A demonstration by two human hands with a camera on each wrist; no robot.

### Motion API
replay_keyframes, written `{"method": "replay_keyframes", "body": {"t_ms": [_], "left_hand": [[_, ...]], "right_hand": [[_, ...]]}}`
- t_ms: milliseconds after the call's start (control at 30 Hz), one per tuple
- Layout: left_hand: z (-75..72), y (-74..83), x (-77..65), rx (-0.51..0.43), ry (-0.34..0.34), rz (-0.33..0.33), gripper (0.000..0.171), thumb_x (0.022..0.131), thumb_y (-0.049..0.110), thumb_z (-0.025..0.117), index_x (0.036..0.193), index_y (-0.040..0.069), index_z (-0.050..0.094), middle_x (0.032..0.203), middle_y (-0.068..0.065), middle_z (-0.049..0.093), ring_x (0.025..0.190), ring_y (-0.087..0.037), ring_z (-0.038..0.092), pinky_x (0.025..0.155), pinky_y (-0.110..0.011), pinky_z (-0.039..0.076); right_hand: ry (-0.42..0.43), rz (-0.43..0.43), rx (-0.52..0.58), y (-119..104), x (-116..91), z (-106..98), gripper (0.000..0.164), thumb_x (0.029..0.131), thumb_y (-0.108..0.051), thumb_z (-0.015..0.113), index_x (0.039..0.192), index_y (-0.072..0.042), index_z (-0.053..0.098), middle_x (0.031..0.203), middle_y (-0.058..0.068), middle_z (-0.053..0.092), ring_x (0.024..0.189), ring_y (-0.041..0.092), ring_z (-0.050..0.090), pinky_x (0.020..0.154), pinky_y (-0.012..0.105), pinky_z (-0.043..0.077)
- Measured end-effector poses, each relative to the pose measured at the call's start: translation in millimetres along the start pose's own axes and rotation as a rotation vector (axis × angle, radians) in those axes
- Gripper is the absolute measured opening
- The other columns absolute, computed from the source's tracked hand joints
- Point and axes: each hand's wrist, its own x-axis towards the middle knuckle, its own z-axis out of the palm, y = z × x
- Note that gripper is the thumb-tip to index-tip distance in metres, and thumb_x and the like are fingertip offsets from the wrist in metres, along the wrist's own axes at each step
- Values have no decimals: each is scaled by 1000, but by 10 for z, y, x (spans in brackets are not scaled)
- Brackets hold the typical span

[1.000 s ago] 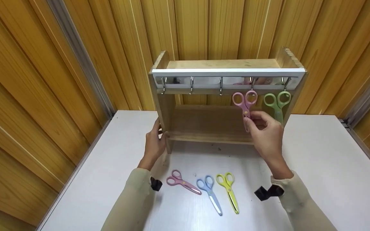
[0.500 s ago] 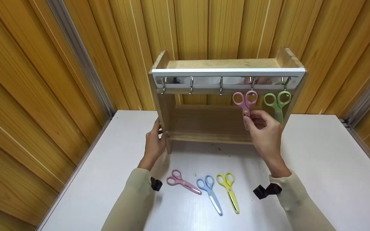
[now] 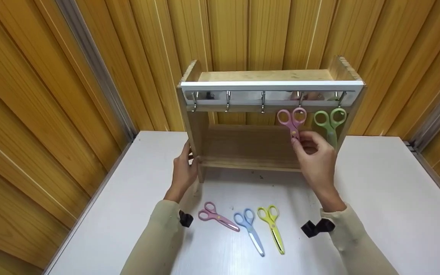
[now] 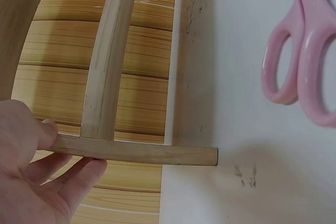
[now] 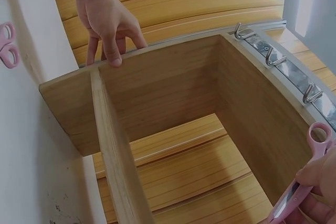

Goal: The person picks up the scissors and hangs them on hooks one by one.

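Pink scissors (image 3: 293,129) pinched in right hand (image 3: 316,158) at shelf (image 3: 248,145).

Wood-panelled walls (image 3: 273,38), grey metal corner strip (image 3: 94,65), white tabletop (image 3: 388,183)

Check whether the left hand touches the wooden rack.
Touching: the left wrist view shows the left hand pinching the rack's side panel, no gap visible.

Two pairs of pink scissors (image 3: 292,125) (image 3: 219,217), one green pair (image 3: 331,131), one blue pair (image 3: 250,230) and one yellow pair (image 3: 273,226), five in all, are seen with five hooks (image 3: 262,102), one rack (image 3: 199,133) with two shelves (image 3: 266,75) (image 3: 250,146), one table (image 3: 143,175), one left hand (image 3: 184,172), one right hand (image 3: 318,160) and two sleeves (image 3: 158,227) (image 3: 351,235)
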Motion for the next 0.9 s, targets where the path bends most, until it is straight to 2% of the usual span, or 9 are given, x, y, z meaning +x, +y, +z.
{"method": "replay_keyframes", "body": {"t_ms": [200, 300, 567, 733, 900], "left_hand": [[2, -1, 5, 8, -4, -6, 65, 102, -2, 59, 160, 11, 33, 143, -21, 59, 116, -34, 68, 90, -42, 61], [4, -7, 11, -1, -2, -6, 65, 101, -2, 59, 160, 12, 33, 144, -21, 58, 117, -35, 67, 92, -42, 61], [3, -5, 11, 1, -1, -7, 66, 101, -2, 59, 160, 11, 33, 143, -20, 59, 118, -34, 66, 92, -42, 60], [4, -5, 11, -1, -2, -4, 66, 101, -3, 59, 160, 11, 33, 144, -20, 58, 118, -35, 66, 92, -42, 60], [-1, -6, 11, -2, 0, -5, 66, 101, -3, 59, 160, 11, 33, 144, -21, 58, 116, -35, 67, 91, -42, 61]], "right_hand": [[16, -9, -6, -257, -37, -21, 13, 90, 2, 76, 101, 9, 73, 90, 18, 73, 74, 12, 63, 67, 8, 49], [17, -11, -7, -276, -43, -24, 13, 90, 2, 75, 101, 9, 73, 90, 19, 72, 74, 10, 62, 68, 8, 48], [12, 1, -13, 56, -4, -1, 16, 90, -6, 78, 104, 2, 75, 92, 12, 74, 76, 11, 64, 68, 9, 50], [20, -40, -12, 95, -14, -36, 17, 90, -10, 79, 106, -2, 76, 93, 7, 74, 78, 10, 64, 70, 12, 52], [24, -85, -11, 75, -25, -78, 20, 90, -8, 79, 109, -2, 75, 98, 8, 75, 82, 11, 66, 73, 12, 54]]}}
